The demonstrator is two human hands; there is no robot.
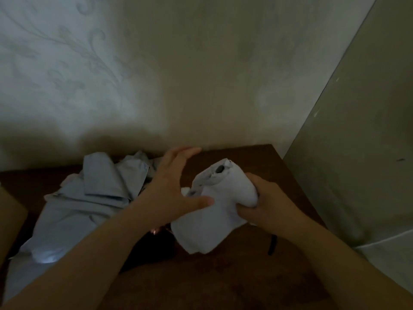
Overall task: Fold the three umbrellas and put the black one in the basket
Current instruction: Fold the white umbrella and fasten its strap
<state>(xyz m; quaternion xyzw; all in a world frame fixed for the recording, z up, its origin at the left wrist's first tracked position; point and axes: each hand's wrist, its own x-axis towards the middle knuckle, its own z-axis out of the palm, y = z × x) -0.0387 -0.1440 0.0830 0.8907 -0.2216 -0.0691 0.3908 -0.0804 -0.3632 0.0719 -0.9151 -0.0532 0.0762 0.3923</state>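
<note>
A white umbrella (214, 204), rolled into a thick bundle with its dark tip pointing up and away, is held above the brown table (257, 159). My right hand (266, 204) grips it round the middle from the right. My left hand (172, 186) has straight fingers spread above the bundle's left side, its thumb touching the fabric. A pale grey-blue umbrella (89, 198) lies loose and crumpled on the table to the left. A dark shape (154, 249), perhaps the black umbrella, lies under my left forearm, mostly hidden. No basket is in view.
A patterned wall (156, 74) rises right behind the table. A tall pale panel (357, 153) stands close on the right. A dark strap (272, 245) hangs below my right wrist. A brown object (9, 215) sits at the left edge.
</note>
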